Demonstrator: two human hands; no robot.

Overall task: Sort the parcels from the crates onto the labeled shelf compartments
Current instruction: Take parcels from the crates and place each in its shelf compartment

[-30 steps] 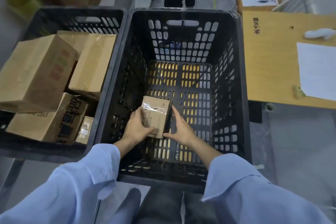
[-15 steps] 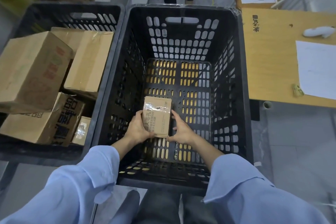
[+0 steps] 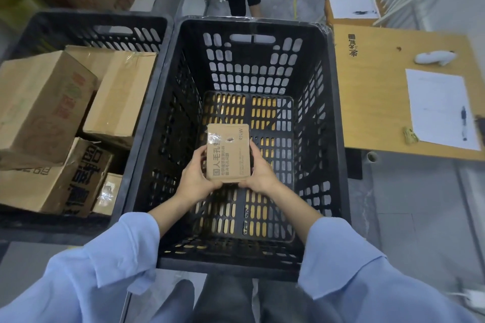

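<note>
we've got both hands on the parcel (image 3: 227, 152) over the crate (image 3: 338, 123), left hand (image 3: 195, 178) curled round one side, right hand (image 3: 259, 174) gripping the other.

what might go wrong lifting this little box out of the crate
The small parcel is held only by its lower end between the left hand and right hand, so it may tip or slip back into the black crate. The crate's walls are tall; lifting carelessly might knock the parcel on the rim.

parcel (image 3: 227, 153) raised off crate (image 3: 336, 126) floor, apparently, printed face turned upward
</note>
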